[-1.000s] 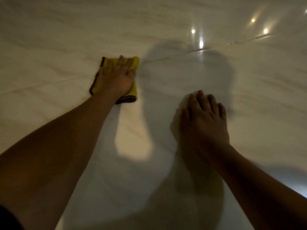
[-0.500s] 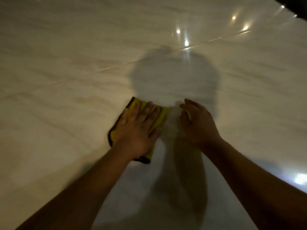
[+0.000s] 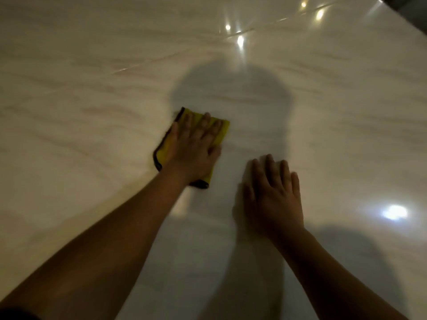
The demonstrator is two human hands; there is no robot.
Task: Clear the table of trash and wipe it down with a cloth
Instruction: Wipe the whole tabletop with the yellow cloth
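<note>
Pale glossy table (image 3: 92, 204) with faint veins fills the view, and nearest lies the right hand (image 3: 275, 199), flat on it with straight fingers a little apart, holding nothing; a bright light spot (image 3: 394, 212) shines to its right. Just beyond, to the left, the left hand (image 3: 194, 148) presses with straight fingers on a folded yellow cloth (image 3: 223, 130) with dark edge, near the right hand but apart from it. Farther away a shadow (image 3: 231, 93) falls on the surface, then a thin seam (image 3: 265, 25).
</note>
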